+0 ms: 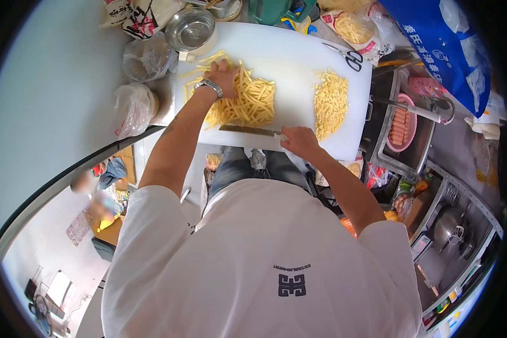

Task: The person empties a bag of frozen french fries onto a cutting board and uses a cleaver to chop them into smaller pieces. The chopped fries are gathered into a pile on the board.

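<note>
My left hand (223,78) rests, fingers spread, on a heap of pale yellow food strips (253,99) on a white cutting board (293,55). A metal watch or bracelet circles that wrist. Near the board's front edge, my right hand (299,140) grips the handle of a kitchen knife (249,131). The blade lies along the near side of the heap and points left. Farther right on the board is a pile of small diced yellow pieces (331,101), apart from both hands. What is under my left palm is hidden.
Black-handled scissors (353,61) lie at the board's far right corner. A metal bowl (191,30) and bagged containers (137,105) stand on the left. Right of the board, a sink (422,145) holds a pink basket (413,126) of sausages. Bagged strips (355,27) sit behind.
</note>
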The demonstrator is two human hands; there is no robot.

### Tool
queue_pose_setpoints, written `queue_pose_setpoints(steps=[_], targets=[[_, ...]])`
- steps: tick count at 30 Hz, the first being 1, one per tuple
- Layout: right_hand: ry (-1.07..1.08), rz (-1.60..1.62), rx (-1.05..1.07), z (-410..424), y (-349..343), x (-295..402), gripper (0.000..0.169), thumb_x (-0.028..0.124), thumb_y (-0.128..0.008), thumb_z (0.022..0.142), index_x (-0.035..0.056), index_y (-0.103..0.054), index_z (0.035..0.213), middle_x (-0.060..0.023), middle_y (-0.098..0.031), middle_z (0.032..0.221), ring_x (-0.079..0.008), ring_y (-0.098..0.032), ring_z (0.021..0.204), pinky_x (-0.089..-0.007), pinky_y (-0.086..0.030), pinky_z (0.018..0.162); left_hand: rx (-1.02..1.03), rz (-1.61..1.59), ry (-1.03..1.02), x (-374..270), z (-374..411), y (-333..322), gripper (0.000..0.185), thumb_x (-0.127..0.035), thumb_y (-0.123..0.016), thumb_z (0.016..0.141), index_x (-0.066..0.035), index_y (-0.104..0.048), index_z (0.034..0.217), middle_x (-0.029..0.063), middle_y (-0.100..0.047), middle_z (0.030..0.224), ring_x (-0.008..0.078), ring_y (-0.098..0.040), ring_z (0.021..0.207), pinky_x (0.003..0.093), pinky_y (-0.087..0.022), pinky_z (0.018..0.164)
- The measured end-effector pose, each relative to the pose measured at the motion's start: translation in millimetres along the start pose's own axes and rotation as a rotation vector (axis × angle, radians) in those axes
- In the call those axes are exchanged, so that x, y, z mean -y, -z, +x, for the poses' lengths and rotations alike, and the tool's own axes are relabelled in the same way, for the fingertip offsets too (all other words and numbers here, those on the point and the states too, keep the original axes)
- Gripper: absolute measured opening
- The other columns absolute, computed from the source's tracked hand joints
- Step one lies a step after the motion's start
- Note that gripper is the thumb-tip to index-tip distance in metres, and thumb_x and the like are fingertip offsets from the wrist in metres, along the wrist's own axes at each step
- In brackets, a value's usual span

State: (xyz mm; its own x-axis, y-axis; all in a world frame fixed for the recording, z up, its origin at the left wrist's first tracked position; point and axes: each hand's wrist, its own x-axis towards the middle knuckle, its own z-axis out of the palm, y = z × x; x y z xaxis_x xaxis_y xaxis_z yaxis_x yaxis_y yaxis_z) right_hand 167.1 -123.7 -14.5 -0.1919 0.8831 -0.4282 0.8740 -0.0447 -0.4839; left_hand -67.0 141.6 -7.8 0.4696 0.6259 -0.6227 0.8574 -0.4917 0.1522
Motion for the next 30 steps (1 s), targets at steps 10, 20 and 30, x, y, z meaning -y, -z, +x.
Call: queue_pose_setpoints(steps=[10, 20, 30], targets=[[-0.016, -0.153, 0.000, 13.8, 29.0, -36.4, 0.033, 0.041, -0.072, 0.091, 0.0123, -0.068, 0.108, -0.0129, -0.075, 0.086, -0.0368, -0.075, 0.086, -0.0521, -0.060, 0.074, -0.002, -0.076, -0.430, -17.7, 50.9, -33.5, 0.084, -0.023, -0.083, 0.079, -0.019, -0.050, 0.157, 0.0187, -0.060, 0.146, 0.0440, -0.055, 0.133, 0.0482, -0.047, 0.116], [0.077, -0.215, 0.015, 15.6, 73.9, -78.5, 0.028, 0.033, -0.074, 0.086, 0.0107, -0.069, 0.103, -0.0149, -0.073, 0.079, -0.0379, -0.074, 0.081, -0.0527, -0.059, 0.073, 0.019, -0.733, -0.467, -41.4, 76.2, -19.8, 0.069, -0.032, -0.082, 0.093, -0.008, -0.055, 0.151, 0.0245, -0.061, 0.145, 0.0371, -0.064, 0.127, 0.0393, -0.052, 0.110], [0.122, -0.281, 0.088, 26.7, 81.1, -117.1, 0.031, 0.036, -0.073, 0.087, 0.0115, -0.072, 0.106, -0.0165, -0.073, 0.086, -0.0387, -0.074, 0.086, -0.0530, -0.059, 0.078, -0.261, -0.259, -0.129, -75.7, 84.7, -38.5, 0.086, -0.072, -0.061, 0.094, -0.002, -0.061, 0.144, 0.0245, -0.050, 0.154, 0.0449, -0.045, 0.142, 0.0514, -0.040, 0.121]])
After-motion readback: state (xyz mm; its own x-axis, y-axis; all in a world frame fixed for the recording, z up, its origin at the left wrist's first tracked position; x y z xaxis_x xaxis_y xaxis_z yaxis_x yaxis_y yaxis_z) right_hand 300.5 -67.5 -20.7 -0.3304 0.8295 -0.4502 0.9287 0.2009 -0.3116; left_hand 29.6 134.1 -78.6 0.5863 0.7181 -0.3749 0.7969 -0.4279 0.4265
